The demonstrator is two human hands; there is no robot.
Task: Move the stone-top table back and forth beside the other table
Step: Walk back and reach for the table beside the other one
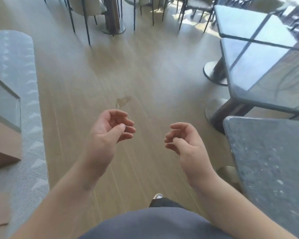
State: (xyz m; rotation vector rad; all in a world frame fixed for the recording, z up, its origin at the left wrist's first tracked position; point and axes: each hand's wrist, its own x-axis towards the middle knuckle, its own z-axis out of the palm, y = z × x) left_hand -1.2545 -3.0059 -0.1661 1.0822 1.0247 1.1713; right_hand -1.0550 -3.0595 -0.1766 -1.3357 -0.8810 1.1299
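Fingers (126,123) left of stone-top table (273,156), apart

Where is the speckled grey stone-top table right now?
In the head view, the speckled grey stone-top table sits at the lower right edge, just right of the right hand, with a glossy dark table beyond it.

Only one view: worn on the head, looking forward and steeply down on the wooden floor (136,75), close over both forearms, stone-top worktop (269,161) at right edge.
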